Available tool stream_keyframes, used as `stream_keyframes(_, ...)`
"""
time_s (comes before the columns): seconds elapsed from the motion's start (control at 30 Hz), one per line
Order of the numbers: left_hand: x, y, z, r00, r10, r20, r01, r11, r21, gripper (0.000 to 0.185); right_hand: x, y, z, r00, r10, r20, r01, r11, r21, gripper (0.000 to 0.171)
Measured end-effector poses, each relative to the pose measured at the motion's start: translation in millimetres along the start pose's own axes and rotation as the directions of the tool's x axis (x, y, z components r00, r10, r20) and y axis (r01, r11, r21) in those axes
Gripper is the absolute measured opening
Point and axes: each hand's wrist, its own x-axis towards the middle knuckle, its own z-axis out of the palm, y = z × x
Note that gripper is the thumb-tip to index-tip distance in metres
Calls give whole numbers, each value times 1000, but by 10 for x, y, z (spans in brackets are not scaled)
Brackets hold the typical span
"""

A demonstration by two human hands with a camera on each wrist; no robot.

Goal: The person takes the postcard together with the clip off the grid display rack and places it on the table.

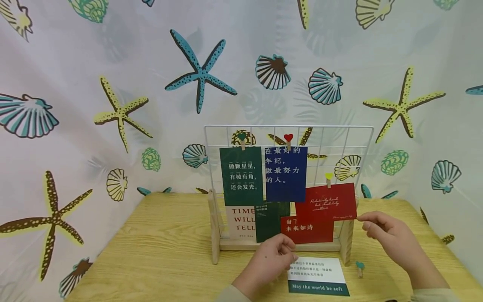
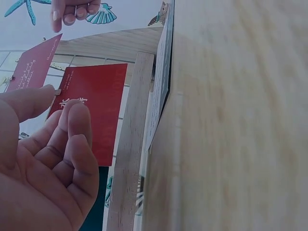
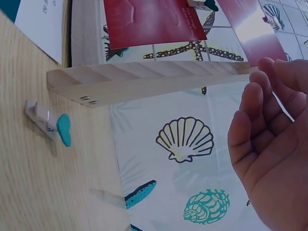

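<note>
A red card point(image 1: 326, 203) hangs slightly tilted on the white wire grid point(image 1: 320, 126), held at its top by a yellow-heart clip point(image 1: 328, 178). My right hand point(image 1: 390, 235) has its index fingertip right at that card's lower right corner, thumb just below. Lower down hangs a second red card point(image 2: 96, 115), its top partly covered by the first in the head view. A green-heart clip point(image 3: 204, 5) sits at its edge. My left hand point(image 1: 269, 262) is in front of its lower left corner, fingers loosely bent, thumb apart and nothing between them.
Green point(image 1: 241, 176), blue point(image 1: 285, 180), cream point(image 1: 241, 224) and dark green cards point(image 1: 272, 226) also hang there. A white-and-green card point(image 1: 318, 277) and a teal-heart clip point(image 1: 360, 268) lie on the wooden table point(image 1: 158, 251). The grid stands in a wooden base point(image 1: 215, 243).
</note>
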Motion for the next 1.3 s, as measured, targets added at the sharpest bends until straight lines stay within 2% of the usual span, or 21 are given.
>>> stream_keyframes(0.3,27,69,-10,998,49,-44,-52,997,-54,21,-26,-138,-16,990,-92,-104,86,994,-61,25)
stream_keyframes(0.43,37,120,-23,997,56,-45,-59,996,-67,23,-18,-234,-28,985,-117,-123,106,990,-96,26)
stream_keyframes(0.63,46,215,-36,995,81,-57,-84,995,-61,25,71,-369,-53,979,-176,-105,156,972,-177,29)
stream_keyframes(0.8,45,261,-27,993,94,-72,-97,995,-37,25,124,-438,-60,975,-204,-84,185,964,-190,30)
stream_keyframes(1.0,54,260,-5,993,87,-84,-91,995,-37,25,146,-486,-66,976,-200,-81,182,964,-192,31)
stream_keyframes(1.3,126,307,-3,989,123,-87,-127,991,-43,28,214,-650,-113,979,-193,-59,175,958,-225,35)
